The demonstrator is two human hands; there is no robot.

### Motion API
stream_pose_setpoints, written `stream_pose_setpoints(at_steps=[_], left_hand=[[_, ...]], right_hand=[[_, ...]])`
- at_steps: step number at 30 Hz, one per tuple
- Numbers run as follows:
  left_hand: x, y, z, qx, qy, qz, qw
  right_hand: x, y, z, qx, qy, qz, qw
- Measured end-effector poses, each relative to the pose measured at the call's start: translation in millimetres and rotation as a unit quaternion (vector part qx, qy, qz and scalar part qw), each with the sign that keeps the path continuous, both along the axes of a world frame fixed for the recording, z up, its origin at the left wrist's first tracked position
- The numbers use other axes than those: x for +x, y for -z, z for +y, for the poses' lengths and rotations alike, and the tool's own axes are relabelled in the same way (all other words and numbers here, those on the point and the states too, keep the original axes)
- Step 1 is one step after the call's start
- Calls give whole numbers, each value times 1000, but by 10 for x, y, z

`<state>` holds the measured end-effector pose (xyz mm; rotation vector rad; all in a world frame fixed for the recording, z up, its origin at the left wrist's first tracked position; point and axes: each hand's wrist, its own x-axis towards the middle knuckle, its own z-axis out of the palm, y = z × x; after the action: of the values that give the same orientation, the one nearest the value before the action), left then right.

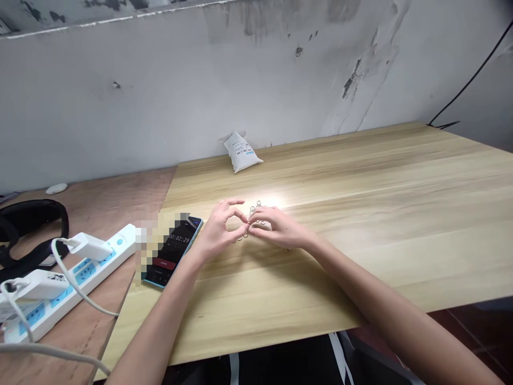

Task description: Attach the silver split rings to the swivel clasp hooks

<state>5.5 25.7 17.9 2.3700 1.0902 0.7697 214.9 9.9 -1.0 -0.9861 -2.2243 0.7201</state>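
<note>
My left hand (224,227) and my right hand (274,227) meet fingertip to fingertip above the middle of the wooden table (340,192). Thumb and index finger of each are pinched together. Whatever sits between the fingertips is too small to make out. Several small metal rings (258,203) lie on the table just behind my right hand, partly hidden by its fingers. A few more ring-like bits (239,238) show beneath my left hand. To the left of my left wrist lies a phone (176,243) with a timer on its screen.
A white plastic packet (241,152) with a printed label lies by the wall. On the lower brown surface at left, a white power strip (120,243) holds plugged-in chargers (90,247) with trailing cables. A black strap-like object (34,208) sits beyond it.
</note>
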Motion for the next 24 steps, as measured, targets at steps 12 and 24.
stream_pose_setpoints(at_steps=[12,24], left_hand=[[-65,-70,-1,-35,-9,-57,998],[38,21,-72,122,-35,-60,990]], right_hand=[[-114,8,-85,-72,40,163,983],[-135,32,-109,-156,42,222,962]])
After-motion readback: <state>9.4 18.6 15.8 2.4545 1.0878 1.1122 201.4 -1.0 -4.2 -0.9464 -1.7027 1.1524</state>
